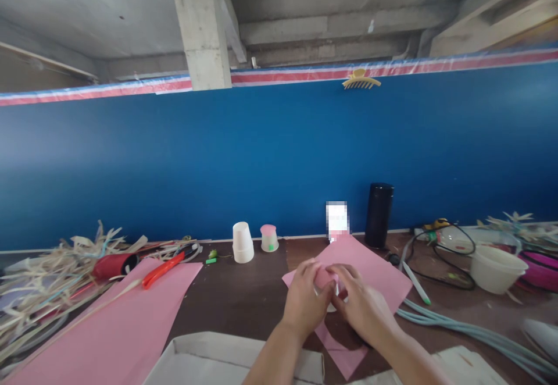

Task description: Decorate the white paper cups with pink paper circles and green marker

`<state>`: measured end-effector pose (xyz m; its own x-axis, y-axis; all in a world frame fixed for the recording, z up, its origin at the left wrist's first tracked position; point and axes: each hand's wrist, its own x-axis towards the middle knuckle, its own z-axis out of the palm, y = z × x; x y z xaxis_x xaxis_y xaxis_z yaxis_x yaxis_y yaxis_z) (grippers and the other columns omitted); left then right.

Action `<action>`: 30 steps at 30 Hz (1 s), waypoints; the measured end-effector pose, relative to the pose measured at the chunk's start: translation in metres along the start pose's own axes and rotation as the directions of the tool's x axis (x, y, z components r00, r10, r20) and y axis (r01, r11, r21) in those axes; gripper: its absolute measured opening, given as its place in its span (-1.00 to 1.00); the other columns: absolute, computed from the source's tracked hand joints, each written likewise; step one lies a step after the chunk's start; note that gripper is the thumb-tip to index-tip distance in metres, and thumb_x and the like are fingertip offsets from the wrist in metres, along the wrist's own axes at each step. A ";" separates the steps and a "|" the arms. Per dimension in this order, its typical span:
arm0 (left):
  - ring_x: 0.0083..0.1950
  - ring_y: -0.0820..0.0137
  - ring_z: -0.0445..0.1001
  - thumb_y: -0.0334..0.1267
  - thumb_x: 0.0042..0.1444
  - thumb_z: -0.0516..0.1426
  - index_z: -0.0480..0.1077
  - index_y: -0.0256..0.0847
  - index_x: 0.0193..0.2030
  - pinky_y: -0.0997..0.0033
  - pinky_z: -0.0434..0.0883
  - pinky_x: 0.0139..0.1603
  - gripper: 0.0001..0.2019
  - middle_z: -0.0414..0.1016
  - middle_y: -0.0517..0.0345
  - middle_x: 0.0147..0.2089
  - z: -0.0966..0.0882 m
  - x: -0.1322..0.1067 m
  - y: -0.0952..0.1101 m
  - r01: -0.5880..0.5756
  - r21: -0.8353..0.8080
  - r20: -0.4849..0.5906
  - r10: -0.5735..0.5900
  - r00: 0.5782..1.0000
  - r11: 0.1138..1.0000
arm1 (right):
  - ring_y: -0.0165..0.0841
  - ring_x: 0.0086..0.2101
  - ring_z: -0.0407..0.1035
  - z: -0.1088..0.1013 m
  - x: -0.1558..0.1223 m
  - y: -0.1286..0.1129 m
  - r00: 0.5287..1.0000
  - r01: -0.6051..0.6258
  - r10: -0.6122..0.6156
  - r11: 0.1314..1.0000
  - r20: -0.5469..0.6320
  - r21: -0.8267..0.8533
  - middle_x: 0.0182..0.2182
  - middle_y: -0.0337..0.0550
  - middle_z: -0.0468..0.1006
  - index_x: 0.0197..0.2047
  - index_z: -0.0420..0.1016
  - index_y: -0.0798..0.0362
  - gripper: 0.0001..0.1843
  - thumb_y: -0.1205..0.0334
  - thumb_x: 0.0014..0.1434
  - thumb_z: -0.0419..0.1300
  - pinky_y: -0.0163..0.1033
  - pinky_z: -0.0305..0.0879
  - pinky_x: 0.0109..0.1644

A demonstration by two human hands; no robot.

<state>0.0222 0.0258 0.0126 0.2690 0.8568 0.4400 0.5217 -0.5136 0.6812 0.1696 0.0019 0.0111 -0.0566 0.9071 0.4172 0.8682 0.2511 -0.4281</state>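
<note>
Where the hands meet: head view, near centre of the surface (244,295), over a pink sheet (379,274).
Left hand (305,303): grip pinching a small pink piece (325,277).
Right hand (361,309): grip pinching the same piece.
Progress: piece looks curved, shaping seemingly unfinished.

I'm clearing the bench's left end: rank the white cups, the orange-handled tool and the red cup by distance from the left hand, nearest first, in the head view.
1. White cups, just beyond and left of the left hand, which grips a pink piece.
2. Orange-handled tool, farther left.
3. Red cup, farthest left, lying by the dry strips.
</note>
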 end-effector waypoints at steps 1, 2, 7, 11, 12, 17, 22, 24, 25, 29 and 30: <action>0.23 0.24 0.14 0.02 0.09 0.00 0.25 -0.11 0.14 0.25 0.12 0.23 -0.51 0.22 0.04 0.21 -0.001 0.000 0.000 0.019 -0.011 0.008 -0.019 1.000 1.000 | -0.49 -0.47 0.36 0.000 0.000 0.000 1.000 -0.003 0.003 1.000 0.002 0.003 0.03 -0.21 0.31 0.01 0.23 -0.15 -0.65 0.23 0.13 0.02 -0.37 0.12 -0.46; 0.25 0.23 0.11 0.04 0.08 0.02 0.21 -0.11 0.17 0.24 0.11 0.23 -0.46 0.19 0.04 0.23 -0.001 -0.001 0.000 0.040 -0.026 0.017 -0.040 0.999 0.999 | -0.49 -0.47 0.36 0.000 0.000 0.000 1.000 -0.005 0.005 1.000 0.004 0.006 0.04 -0.21 0.31 0.01 0.24 -0.14 -0.65 0.23 0.13 0.02 -0.37 0.12 -0.46; 0.32 0.11 -0.05 0.05 -0.08 0.16 -0.06 -0.22 0.31 0.13 0.04 0.26 -0.14 -0.02 -0.07 0.33 -0.003 -0.002 -0.006 0.167 -0.172 0.127 -0.147 0.981 0.971 | -0.41 -0.35 0.39 0.000 -0.001 0.001 1.000 -0.015 0.015 1.000 0.008 -0.009 0.05 -0.22 0.29 0.02 0.24 -0.14 -0.54 0.38 0.04 0.02 -0.36 0.09 -0.44; 0.32 0.03 -0.07 -0.04 -0.22 0.28 -0.24 -0.23 0.35 0.04 0.08 0.22 0.07 -0.09 -0.16 0.35 -0.009 -0.003 -0.015 0.242 -0.329 0.262 -0.158 0.952 0.913 | -0.43 -0.39 0.38 0.000 -0.001 0.001 0.999 -0.027 0.027 1.000 0.024 0.012 0.06 -0.23 0.30 0.02 0.24 -0.15 -0.53 0.40 0.03 0.01 -0.36 0.11 -0.44; 0.31 0.03 -0.03 -0.06 -0.25 0.30 -0.28 -0.23 0.35 0.05 0.11 0.21 0.11 -0.07 -0.18 0.34 -0.010 -0.003 -0.017 0.252 -0.361 0.295 -0.146 0.944 0.898 | -0.43 -0.41 0.38 0.000 -0.001 0.000 0.999 -0.032 0.031 0.999 0.026 0.020 0.05 -0.22 0.30 0.02 0.24 -0.14 -0.55 0.37 0.05 0.01 -0.35 0.11 -0.45; 0.27 0.05 0.07 -0.15 -0.33 0.35 -0.33 -0.19 0.35 0.08 0.16 0.18 0.19 0.07 -0.19 0.28 -0.012 -0.004 -0.026 0.236 -0.394 0.374 -0.079 0.924 0.888 | -0.47 -0.49 0.35 -0.001 -0.001 -0.003 0.999 -0.036 0.036 0.999 0.008 0.034 0.02 -0.20 0.34 -0.01 0.27 -0.14 -0.67 0.21 0.12 0.04 -0.33 0.15 -0.44; 0.30 0.06 -0.02 -0.20 -0.24 0.29 -0.21 -0.25 0.34 0.08 0.07 0.24 0.04 0.02 -0.16 0.31 -0.002 -0.005 -0.031 0.154 -0.239 0.261 -0.089 0.961 0.959 | -0.49 -0.49 0.35 -0.001 -0.001 -0.002 1.000 -0.011 0.011 1.000 -0.001 0.026 0.01 -0.22 0.33 -0.02 0.26 -0.15 -0.67 0.26 0.12 0.02 -0.36 0.14 -0.47; 0.30 0.09 -0.03 -0.22 -0.14 0.23 -0.18 -0.28 0.34 0.09 0.05 0.24 -0.06 0.02 -0.15 0.31 0.002 -0.005 -0.030 0.112 -0.175 0.198 -0.077 0.977 0.978 | -0.48 -0.47 0.37 0.000 -0.001 -0.001 1.000 -0.005 0.005 1.000 -0.007 0.022 0.01 -0.21 0.33 -0.01 0.27 -0.14 -0.67 0.27 0.13 0.01 -0.37 0.14 -0.48; 0.30 0.10 -0.03 -0.23 -0.10 0.19 -0.19 -0.28 0.34 0.09 0.05 0.24 -0.10 0.03 -0.14 0.30 0.004 -0.005 -0.029 0.091 -0.154 0.164 -0.065 0.984 0.984 | -0.47 -0.47 0.37 0.000 -0.001 0.000 1.000 -0.003 0.003 1.000 -0.010 0.019 0.02 -0.20 0.33 -0.01 0.27 -0.14 -0.66 0.27 0.13 0.01 -0.37 0.15 -0.48; 0.28 0.14 0.04 -0.29 -0.04 0.13 -0.24 -0.22 0.35 0.10 0.09 0.22 -0.15 0.07 -0.09 0.29 0.005 -0.004 -0.025 0.033 -0.124 0.096 -0.022 0.995 0.992 | -0.47 -0.46 0.38 0.001 -0.001 0.000 1.000 -0.011 0.011 1.000 -0.015 0.006 0.02 -0.20 0.33 0.00 0.27 -0.14 -0.64 0.29 0.11 0.03 -0.37 0.16 -0.47; 0.27 0.14 0.06 -0.31 -0.04 0.13 -0.21 -0.19 0.34 0.09 0.10 0.21 -0.17 0.09 -0.07 0.28 0.005 -0.004 -0.024 0.022 -0.115 0.090 -0.012 0.996 0.993 | -0.47 -0.45 0.38 0.001 -0.001 -0.001 1.000 -0.012 0.012 1.000 -0.015 0.004 0.02 -0.19 0.34 0.01 0.27 -0.13 -0.63 0.30 0.11 0.03 -0.37 0.16 -0.47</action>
<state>0.0128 0.0347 -0.0087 0.3346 0.8634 0.3775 0.4306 -0.4965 0.7537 0.1686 0.0011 0.0102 -0.0387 0.9047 0.4242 0.8666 0.2417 -0.4365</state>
